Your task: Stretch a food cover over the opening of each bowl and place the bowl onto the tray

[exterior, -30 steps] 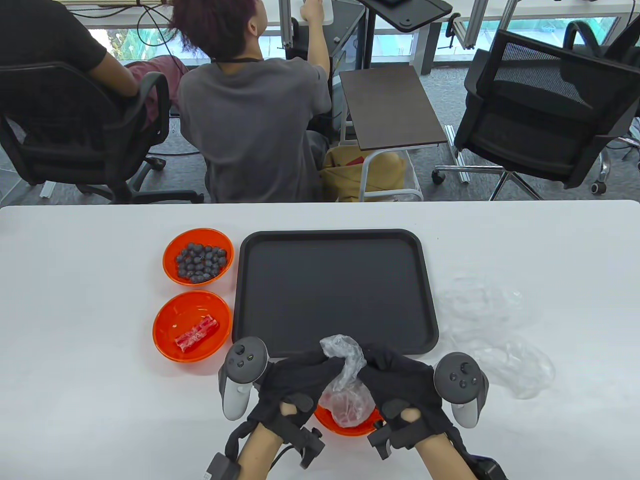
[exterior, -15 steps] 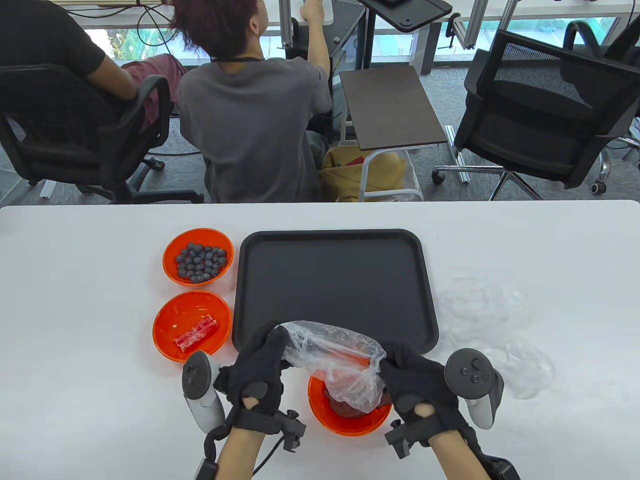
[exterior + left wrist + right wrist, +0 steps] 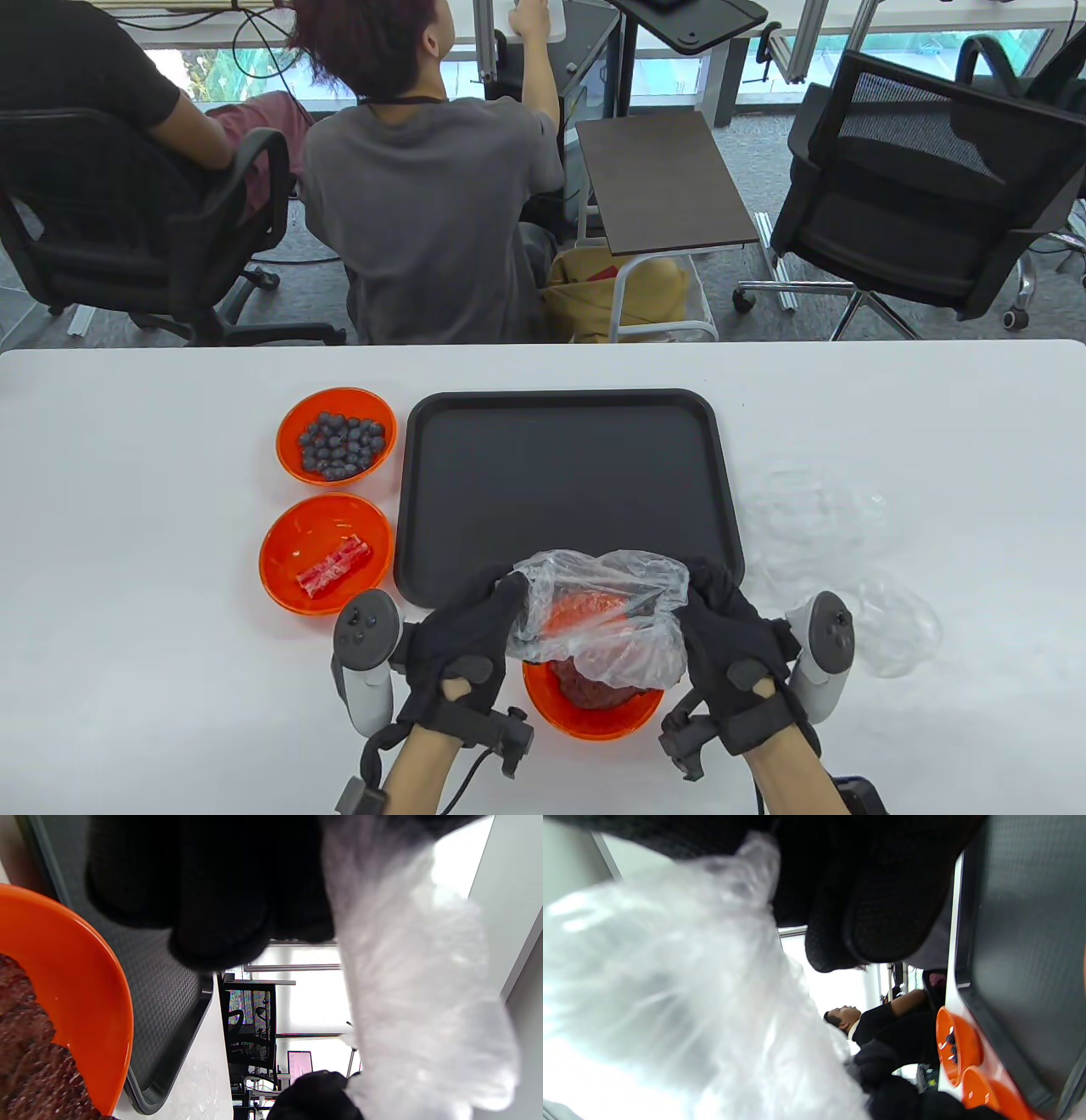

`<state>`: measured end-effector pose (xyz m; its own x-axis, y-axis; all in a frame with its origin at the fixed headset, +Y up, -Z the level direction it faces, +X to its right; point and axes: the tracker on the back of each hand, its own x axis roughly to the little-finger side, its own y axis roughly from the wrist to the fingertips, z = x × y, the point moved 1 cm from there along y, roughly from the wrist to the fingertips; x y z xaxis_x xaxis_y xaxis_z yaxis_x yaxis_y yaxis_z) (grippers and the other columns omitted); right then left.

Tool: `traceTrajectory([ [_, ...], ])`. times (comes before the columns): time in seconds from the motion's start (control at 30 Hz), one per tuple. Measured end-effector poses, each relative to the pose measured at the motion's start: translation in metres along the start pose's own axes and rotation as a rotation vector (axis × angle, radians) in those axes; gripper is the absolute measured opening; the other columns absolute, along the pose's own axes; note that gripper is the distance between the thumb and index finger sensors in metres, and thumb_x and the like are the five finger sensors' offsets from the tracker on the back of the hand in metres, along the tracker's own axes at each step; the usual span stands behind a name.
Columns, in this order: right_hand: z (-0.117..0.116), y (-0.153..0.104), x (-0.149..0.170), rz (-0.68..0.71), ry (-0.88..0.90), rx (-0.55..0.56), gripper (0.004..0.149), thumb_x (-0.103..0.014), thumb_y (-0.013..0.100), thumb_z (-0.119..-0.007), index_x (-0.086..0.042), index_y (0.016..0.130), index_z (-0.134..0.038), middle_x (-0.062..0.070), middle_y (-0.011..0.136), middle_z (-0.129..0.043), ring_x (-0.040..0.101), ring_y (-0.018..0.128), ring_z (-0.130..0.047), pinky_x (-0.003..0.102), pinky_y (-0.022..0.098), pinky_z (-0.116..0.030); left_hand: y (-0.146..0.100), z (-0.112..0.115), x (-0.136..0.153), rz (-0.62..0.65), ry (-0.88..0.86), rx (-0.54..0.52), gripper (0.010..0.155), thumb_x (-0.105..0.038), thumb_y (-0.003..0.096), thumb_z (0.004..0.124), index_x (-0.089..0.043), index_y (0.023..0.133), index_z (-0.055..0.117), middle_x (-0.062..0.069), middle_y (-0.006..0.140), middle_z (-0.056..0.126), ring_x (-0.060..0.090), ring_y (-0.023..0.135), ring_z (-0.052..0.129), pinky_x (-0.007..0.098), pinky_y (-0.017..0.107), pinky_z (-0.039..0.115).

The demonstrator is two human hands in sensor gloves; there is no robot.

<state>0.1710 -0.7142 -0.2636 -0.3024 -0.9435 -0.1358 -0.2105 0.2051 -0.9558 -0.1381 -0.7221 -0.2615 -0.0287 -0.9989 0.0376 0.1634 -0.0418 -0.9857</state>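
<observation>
While both my hands (image 3: 462,649) (image 3: 730,649) pinched the crinkled clear plastic cover (image 3: 602,624) above the near orange bowl (image 3: 594,709), seemingly unseated, the black tray (image 3: 568,475) held none; two bowls (image 3: 337,435) (image 3: 327,553) waited uncovered.

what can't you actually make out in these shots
- Far rim of the near bowl: table view, hidden under the food cover.
- How the left hand and right hand grip the cover: fingertips are buried in plastic; wrist views are blurred.
- How many spare covers lie beside the tray: clear film against the white table.
</observation>
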Motion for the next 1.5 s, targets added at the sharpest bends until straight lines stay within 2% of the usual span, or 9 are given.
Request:
traceTrajectory([
  [0.17, -0.003, 0.001, 0.006, -0.013, 0.159, -0.048, 0.047, -0.036, 0.054, -0.074, -0.023, 0.099, -0.069, 0.000, 0.070, -0.091, 0.020, 0.050, -0.109, 0.032, 0.033, -0.095, 0.001, 0.002, 0.006, -0.029, -0.048, 0.011, 0.047, -0.056, 0.0518, 0.076, -0.022, 0.082, 0.087, -0.013, 0.040, 0.106, 0.016, 0.037, 0.112, 0.041, 0.040, 0.096],
  [0.33, -0.006, 0.002, 0.010, -0.040, 0.189, -0.077, 0.047, -0.037, 0.054, -0.074, -0.023, 0.098, -0.071, 0.000, 0.065, -0.094, 0.009, 0.032, -0.108, 0.026, 0.020, -0.095, 0.000, 0.001, 0.010, -0.032, -0.119, 0.015, 0.046, -0.056, 0.0530, 0.073, -0.026, 0.086, 0.084, -0.012, 0.054, 0.109, 0.020, 0.050, 0.114, 0.042, 0.048, 0.094],
  [0.57, -0.008, -0.001, 0.007, -0.098, -0.108, -0.115, 0.046, -0.036, 0.052, -0.075, -0.020, 0.096, -0.075, -0.002, 0.053, -0.098, -0.001, 0.013, -0.101, 0.022, 0.008, -0.093, -0.002, -0.006, 0.008, 0.034, -0.373, -0.037, 0.046, -0.058, 0.0538, 0.072, -0.033, 0.092, 0.079, -0.012, 0.071, 0.109, 0.019, 0.066, 0.114, 0.041, 0.055, 0.094],
  [0.77, -0.016, -0.003, 0.003, -0.095, -0.439, -0.145, 0.047, -0.036, 0.051, -0.077, -0.019, 0.095, -0.077, -0.002, 0.048, -0.099, -0.002, 0.008, -0.101, 0.022, 0.004, -0.093, -0.002, -0.005, 0.005, 0.049, -0.590, -0.016, 0.046, -0.057, 0.0541, 0.072, -0.033, 0.093, 0.077, -0.015, 0.059, 0.103, 0.017, 0.053, 0.110, 0.038, 0.044, 0.098],
  [0.93, -0.015, -0.003, 0.002, -0.090, -0.498, -0.098, 0.047, -0.036, 0.051, -0.077, -0.018, 0.095, -0.077, -0.003, 0.046, -0.098, -0.001, 0.009, -0.101, 0.023, 0.005, -0.093, -0.004, -0.004, 0.006, -0.010, -0.476, -0.018, 0.046, -0.057, 0.0537, 0.075, -0.032, 0.092, 0.080, -0.016, 0.043, 0.100, 0.012, 0.030, 0.104, 0.034, 0.028, 0.096],
  [1.1, -0.007, -0.005, -0.001, -0.042, -0.402, -0.018, 0.047, -0.037, 0.051, -0.076, -0.017, 0.094, -0.077, -0.003, 0.044, -0.096, 0.001, 0.014, -0.103, 0.025, 0.009, -0.094, -0.006, -0.001, 0.009, -0.064, -0.278, -0.095, 0.046, -0.056, 0.0535, 0.076, -0.031, 0.091, 0.082, -0.016, 0.041, 0.099, 0.013, 0.027, 0.103, 0.035, 0.025, 0.095],
  [1.2, -0.003, -0.006, -0.002, -0.015, -0.284, 0.011, 0.047, -0.037, 0.051, -0.075, -0.018, 0.094, -0.076, -0.004, 0.044, -0.095, 0.003, 0.018, -0.104, 0.028, 0.012, -0.095, -0.007, 0.002, 0.016, -0.126, -0.259, -0.116, 0.046, -0.056, 0.0535, 0.076, -0.030, 0.091, 0.082, -0.016, 0.041, 0.099, 0.013, 0.027, 0.103, 0.035, 0.025, 0.095],
  [1.43, -0.004, -0.006, 0.000, 0.028, -0.067, 0.001, 0.046, -0.038, 0.053, -0.073, -0.021, 0.096, -0.074, -0.006, 0.042, -0.093, 0.022, 0.063, -0.099, 0.048, 0.049, -0.087, -0.005, 0.012, 0.024, -0.202, -0.201, -0.065, 0.046, -0.055, 0.0536, 0.077, -0.028, 0.091, 0.083, -0.015, 0.039, 0.099, 0.013, 0.024, 0.102, 0.035, 0.022, 0.094],
  [1.5, -0.002, -0.006, 0.002, 0.039, -0.002, 0.034, 0.046, -0.038, 0.052, -0.074, -0.021, 0.095, -0.075, -0.005, 0.040, -0.093, 0.023, 0.065, -0.099, 0.051, 0.052, -0.087, -0.005, 0.014, 0.024, -0.213, -0.177, -0.057, 0.046, -0.055, 0.0535, 0.077, -0.028, 0.091, 0.083, -0.015, 0.038, 0.099, 0.013, 0.024, 0.102, 0.035, 0.022, 0.094],
])
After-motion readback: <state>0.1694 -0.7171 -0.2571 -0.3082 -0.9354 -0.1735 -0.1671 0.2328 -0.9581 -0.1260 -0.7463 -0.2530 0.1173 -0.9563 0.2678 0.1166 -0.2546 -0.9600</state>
